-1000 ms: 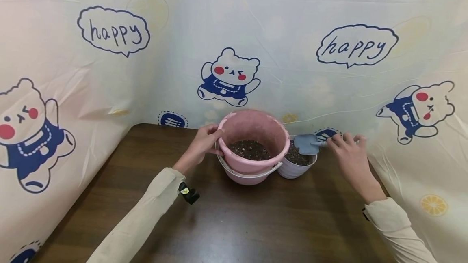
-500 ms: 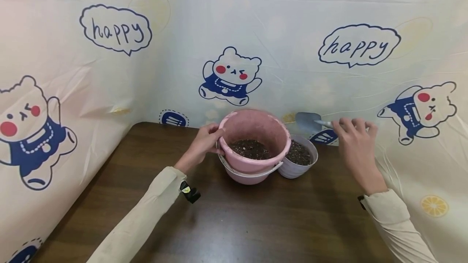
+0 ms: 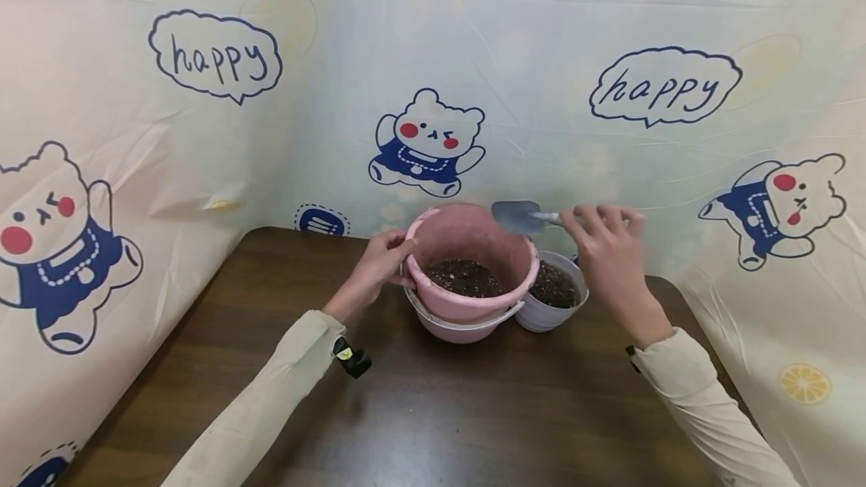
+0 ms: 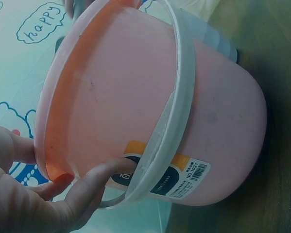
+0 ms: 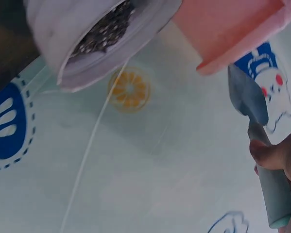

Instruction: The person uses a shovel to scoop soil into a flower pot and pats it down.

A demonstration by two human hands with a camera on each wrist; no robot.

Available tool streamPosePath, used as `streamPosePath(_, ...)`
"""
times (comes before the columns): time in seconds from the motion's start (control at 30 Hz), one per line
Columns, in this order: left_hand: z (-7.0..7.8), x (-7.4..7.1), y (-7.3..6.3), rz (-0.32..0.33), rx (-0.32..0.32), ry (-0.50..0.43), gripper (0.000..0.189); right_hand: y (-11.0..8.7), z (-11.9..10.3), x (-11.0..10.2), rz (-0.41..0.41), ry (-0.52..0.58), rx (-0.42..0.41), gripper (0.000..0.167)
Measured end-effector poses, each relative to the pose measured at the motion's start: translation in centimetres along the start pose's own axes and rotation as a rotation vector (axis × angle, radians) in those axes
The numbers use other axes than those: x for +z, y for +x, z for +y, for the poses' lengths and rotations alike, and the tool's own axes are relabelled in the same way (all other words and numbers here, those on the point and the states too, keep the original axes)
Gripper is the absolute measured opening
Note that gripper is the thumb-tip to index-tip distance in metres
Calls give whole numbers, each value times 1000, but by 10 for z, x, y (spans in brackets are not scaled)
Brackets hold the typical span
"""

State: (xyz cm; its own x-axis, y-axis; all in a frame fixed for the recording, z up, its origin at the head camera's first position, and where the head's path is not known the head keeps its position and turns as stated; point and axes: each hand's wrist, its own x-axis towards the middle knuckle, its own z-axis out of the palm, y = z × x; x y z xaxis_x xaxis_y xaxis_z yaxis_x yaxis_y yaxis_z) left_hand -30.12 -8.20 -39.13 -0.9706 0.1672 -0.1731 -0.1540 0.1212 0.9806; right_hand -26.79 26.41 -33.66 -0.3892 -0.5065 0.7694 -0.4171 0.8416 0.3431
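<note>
Trowel (image 3: 518,216) in R hand (image 3: 612,265), up by pink bucket (image 3: 460,311); L hand (image 3: 377,267) on bucket

Pink bucket stands on the brown worktop (image 3: 433,412), approx. ctr of head view, w/ dark soil (image 3: 467,278) inside, well below the rim (image 4: 60,63). White bail (image 4: 185,92) hangs round the front; a label (image 4: 191,177) w/ barcode shows on the outer wall in L wrist view.

L hand: fingers clamped on the rim at bucket's L side, 1 digit against outer wall by bail & label.

R hand: fingers & thumb clamped on trowel's grey-green grip (image 5: 274,199). Blade (image 5: 246,90) points L, at the back R edge of bucket; in head view it overlaps the rim there. Can't tell if it touches, or what's on it.

White pot (image 3: 541,316) stands just R of bucket, w/ more soil in it; can't tell if the 2 touch. R hand is above & just R of the pot.

Both arms in cream sleeves (image 3: 260,393); blk device (image 3: 352,358) at L wrist. Pale cloth (image 3: 555,164) hangs at back & both sides, printed w/ bears (image 3: 428,143), "happy" bubbles (image 3: 666,87) & orange slices (image 3: 805,383).
</note>
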Motion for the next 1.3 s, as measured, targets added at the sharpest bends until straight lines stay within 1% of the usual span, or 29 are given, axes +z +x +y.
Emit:
streamPosePath(0.1, 0, 1, 0, -3, 3, -1, 47, 5, -9, 7, -73, 5, -55, 37)
streamPosePath(0.13, 0, 1, 0, -4, 4, -1, 48, 6, -12, 9, -104, 1, -71, 37)
streamPosePath(0.2, 0, 1, 0, -3, 4, -3, 48, 9, -19, 13, -155, -15, -101, 33)
streamPosePath(0.27, 0, 1, -1, 1, 6, -5, 47, 13, -25, 16, -206, -50, -126, 26)
streamPosePath(0.33, 0, 0, -1, 7, 9, -2, 46, 17, -29, 19, -256, -94, -147, 22)
streamPosePath(0.43, -1, 0, -2, 12, 12, 7, 45, 21, -33, 24, -335, -170, -185, 21)
streamPosePath(0.53, -2, 0, -2, 4, 12, 23, 46, 24, -35, 31, -404, -241, -236, 20)
streamPosePath(0.6, -2, 1, -2, -1, 12, 22, 46, 26, -37, 37, -425, -262, -266, 17)
streamPosePath(0.73, -3, 1, 0, 3, 16, 8, 47, 33, -42, 50, -425, -283, -310, 10)
streamPosePath(0.83, -2, 3, 0, 0, 17, 4, 47, 37, -46, 58, -437, -285, -329, 13)
streamPosePath(0.97, -1, 6, 1, -10, 17, 4, 46, 38, -48, 66, -493, -269, -337, 18)
streamPosePath(1.13, 0, 7, 2, -16, 26, -1, 48, 41, -54, 73, -550, -280, -339, 18)
streamPosePath(1.2, 1, 6, 2, -16, 26, -1, 48, 43, -58, 76, -561, -289, -367, 18)
streamPosePath(1.3, 0, 2, 0, -9, 26, 5, 46, 44, -66, 81, -561, -279, -450, 24)
